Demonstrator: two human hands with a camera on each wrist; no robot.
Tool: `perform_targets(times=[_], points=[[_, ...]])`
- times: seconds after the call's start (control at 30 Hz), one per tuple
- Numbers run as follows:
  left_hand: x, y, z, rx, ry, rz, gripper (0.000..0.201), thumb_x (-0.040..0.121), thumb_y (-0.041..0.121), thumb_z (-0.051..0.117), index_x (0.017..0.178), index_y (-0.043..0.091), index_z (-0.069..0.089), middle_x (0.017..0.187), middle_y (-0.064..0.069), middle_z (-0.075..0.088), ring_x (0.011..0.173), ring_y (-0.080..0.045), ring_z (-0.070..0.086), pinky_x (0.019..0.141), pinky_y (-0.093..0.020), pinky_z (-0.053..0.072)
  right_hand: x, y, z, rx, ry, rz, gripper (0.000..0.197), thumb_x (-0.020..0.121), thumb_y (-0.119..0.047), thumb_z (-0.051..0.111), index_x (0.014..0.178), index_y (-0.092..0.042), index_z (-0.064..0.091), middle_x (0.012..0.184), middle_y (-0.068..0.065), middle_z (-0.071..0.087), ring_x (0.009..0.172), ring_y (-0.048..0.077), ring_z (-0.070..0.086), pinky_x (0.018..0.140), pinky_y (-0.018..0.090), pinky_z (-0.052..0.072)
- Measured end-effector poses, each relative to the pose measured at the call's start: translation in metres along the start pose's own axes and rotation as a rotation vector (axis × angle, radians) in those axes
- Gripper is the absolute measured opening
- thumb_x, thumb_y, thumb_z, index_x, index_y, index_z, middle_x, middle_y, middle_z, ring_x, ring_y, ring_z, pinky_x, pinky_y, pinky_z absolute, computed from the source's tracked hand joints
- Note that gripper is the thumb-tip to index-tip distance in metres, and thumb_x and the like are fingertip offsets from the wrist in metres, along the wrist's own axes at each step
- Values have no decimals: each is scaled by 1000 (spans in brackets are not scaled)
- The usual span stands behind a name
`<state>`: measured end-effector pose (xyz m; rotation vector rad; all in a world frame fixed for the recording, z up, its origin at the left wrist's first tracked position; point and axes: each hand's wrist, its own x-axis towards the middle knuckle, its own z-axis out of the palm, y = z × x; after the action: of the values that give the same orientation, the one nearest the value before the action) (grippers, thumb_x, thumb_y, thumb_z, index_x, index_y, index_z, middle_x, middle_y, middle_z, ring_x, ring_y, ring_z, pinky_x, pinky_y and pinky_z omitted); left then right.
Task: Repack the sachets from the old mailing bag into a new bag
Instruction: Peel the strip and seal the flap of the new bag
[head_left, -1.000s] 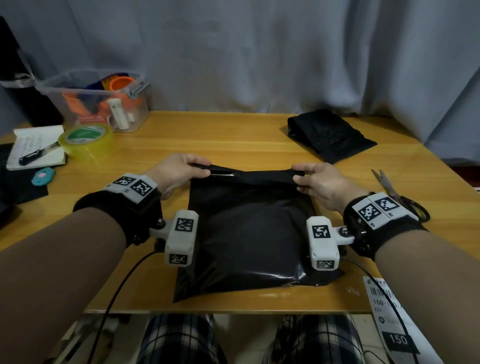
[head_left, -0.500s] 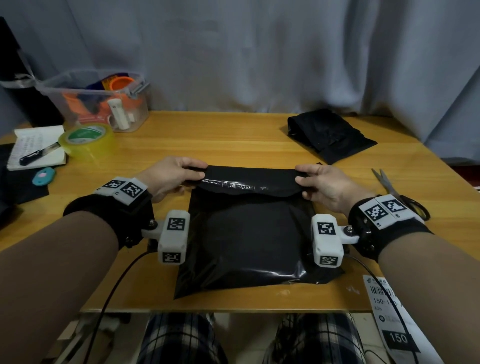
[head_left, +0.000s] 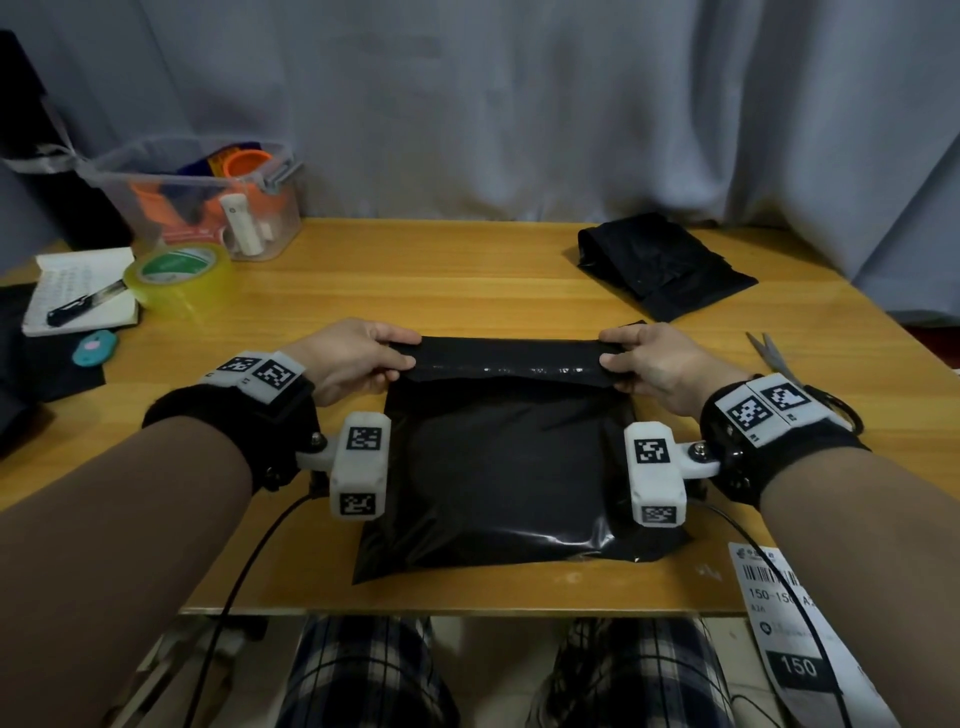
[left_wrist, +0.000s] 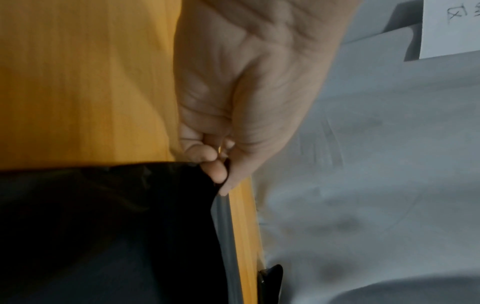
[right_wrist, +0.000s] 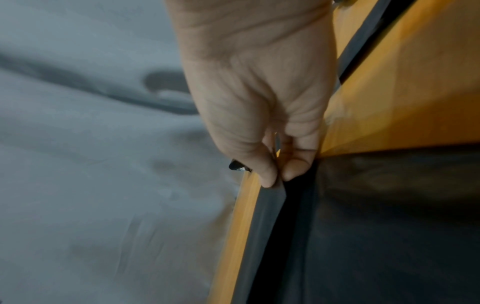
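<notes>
A bulging black mailing bag (head_left: 511, 467) lies flat on the wooden table (head_left: 441, 280) in front of me. Its top flap (head_left: 506, 358) is folded over toward me, with a shiny strip along its edge. My left hand (head_left: 358, 358) pinches the flap's left corner between thumb and fingers, and the left wrist view shows that pinch on the black bag (left_wrist: 109, 226). My right hand (head_left: 649, 361) pinches the right corner in the same way; the right wrist view shows thumb and forefinger closed on the bag's edge (right_wrist: 280, 197). No sachets show. A second black bag (head_left: 665, 265) lies crumpled at the back right.
A clear plastic bin (head_left: 202, 202) of supplies stands back left, with a roll of yellow tape (head_left: 179, 273), a notebook with a pen (head_left: 78, 296) and a small teal object (head_left: 93, 347) nearby. Scissors (head_left: 774, 353) lie right of my right hand. A shipping label (head_left: 779, 613) hangs off the front right corner.
Both hands have folded the bag's top flap over toward me; a second ago it stood up as a thin edge, now it lies folded down over the bag.
</notes>
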<state>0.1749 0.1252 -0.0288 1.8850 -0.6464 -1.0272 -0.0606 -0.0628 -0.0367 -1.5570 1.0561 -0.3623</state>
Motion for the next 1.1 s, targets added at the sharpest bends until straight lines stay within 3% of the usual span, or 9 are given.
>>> perform_targets(times=[0.23, 0.43, 0.6, 0.67, 0.77, 0.83, 0.93, 1.0, 1.1], points=[[0, -3, 11, 158, 3, 24, 44, 88, 2, 60, 130, 10, 53, 77, -1, 58, 56, -7, 49, 43, -10, 41, 4, 0, 0, -291, 25, -56, 49, 90, 0, 56, 138, -7, 46, 134, 14, 46, 99, 22, 53, 61, 20, 49], [1, -3, 17, 341, 53, 98, 42, 88, 7, 63, 129, 11, 54, 89, -3, 59, 60, -9, 52, 46, -10, 44, 8, 2, 1, -574, 45, -123, 51, 89, -4, 59, 138, -6, 45, 133, 15, 51, 97, 28, 62, 82, 33, 55], [1, 3, 13, 824, 59, 63, 55, 85, 26, 68, 135, 17, 47, 135, -11, 40, 112, -26, 53, 96, -33, 44, 10, -1, 3, -935, 80, -140, 66, 84, -19, 68, 143, -14, 37, 140, 17, 40, 124, 33, 47, 103, 39, 42], [-3, 11, 13, 961, 108, 33, 55, 86, 33, 65, 135, 18, 45, 137, -12, 30, 117, -30, 49, 103, -38, 41, 6, -8, 1, -1035, 117, -131, 72, 83, -25, 69, 145, -19, 32, 142, 16, 32, 129, 36, 37, 107, 39, 34], [-14, 29, 25, 992, 141, 253, 45, 95, 34, 51, 136, 18, 45, 141, -10, 32, 129, -30, 38, 110, -37, 30, -5, -24, 4, -1055, 160, -305, 57, 89, -26, 59, 142, -19, 38, 143, 13, 36, 131, 35, 33, 109, 40, 30], [-20, 38, 42, 1004, -82, 366, 47, 100, 32, 36, 144, 16, 34, 153, -6, 26, 141, -25, 23, 115, -31, 16, -17, -35, 17, -972, -28, -456, 44, 96, -23, 48, 139, -16, 45, 145, 9, 41, 134, 27, 35, 110, 32, 26], [-26, 32, 73, 1108, -449, 185, 56, 102, 41, 16, 151, 19, 2, 160, -1, -4, 147, -20, -6, 116, -32, -3, -37, -35, 44, -1033, -472, -341, 46, 103, -26, 31, 146, -12, 31, 156, 4, 26, 144, 17, 22, 112, 19, 13], [-26, 25, 78, 1153, -504, 81, 58, 100, 47, 10, 150, 24, -6, 159, 2, -12, 146, -20, -11, 116, -38, -6, -39, -23, 47, -1113, -597, -212, 54, 103, -38, 21, 151, -17, 11, 160, -1, 4, 147, 14, 2, 116, 25, -2], [-29, 18, 64, 1155, -510, 3, 61, 96, 55, 7, 150, 32, -8, 158, 7, -17, 146, -20, -15, 116, -43, -6, -41, -8, 28, -1060, -593, -75, 58, 98, -52, 11, 151, -30, 2, 159, -10, -10, 146, 12, -12, 118, 41, -9]])
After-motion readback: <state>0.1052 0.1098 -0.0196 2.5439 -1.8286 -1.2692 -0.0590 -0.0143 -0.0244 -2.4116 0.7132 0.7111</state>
